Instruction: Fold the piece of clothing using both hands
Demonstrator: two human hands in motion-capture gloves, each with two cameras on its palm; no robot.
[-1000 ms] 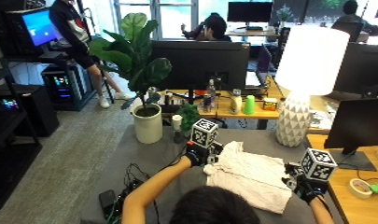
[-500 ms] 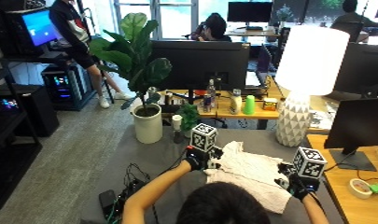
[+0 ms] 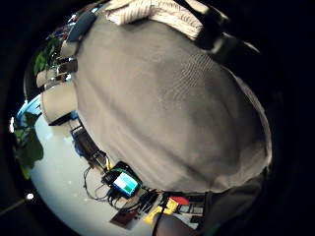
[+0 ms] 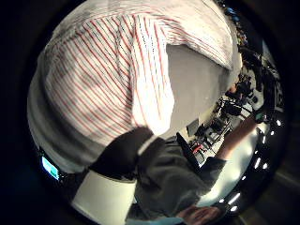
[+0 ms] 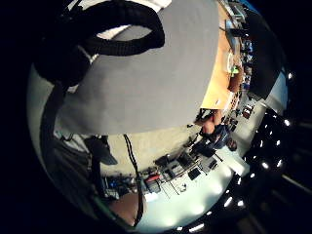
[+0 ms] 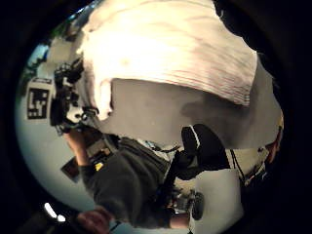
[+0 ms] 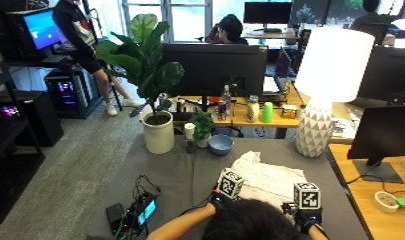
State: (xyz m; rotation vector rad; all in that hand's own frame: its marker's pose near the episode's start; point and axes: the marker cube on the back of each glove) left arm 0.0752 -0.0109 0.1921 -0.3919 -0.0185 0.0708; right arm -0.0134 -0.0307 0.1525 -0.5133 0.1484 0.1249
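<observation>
A white shirt with thin red stripes [image 7: 268, 177] lies crumpled on the grey table cover [image 7: 182, 170], just beyond the person's head. My left hand [image 7: 218, 201] is at the shirt's near left edge, and the striped cloth [image 4: 103, 70] fills its thumb side palm view. Whether this hand holds the cloth is hidden. My right hand [image 7: 302, 217] hovers off the shirt's near right corner. Its thumb [image 6: 204, 148] stands over bare grey cover, apart from the shirt [image 6: 165, 53], and holds nothing.
Beyond the shirt stand a blue bowl [image 7: 220, 145], a small potted plant [image 7: 203, 127], a large plant in a white pot [image 7: 159, 135] and a white lamp [image 7: 322, 100]. A black device with cables [image 7: 132, 212] lies near left. A wooden desk [image 7: 382, 185] adjoins at right.
Both hands have drawn back toward the person and come closer together. The shirt lies in about the same place.
</observation>
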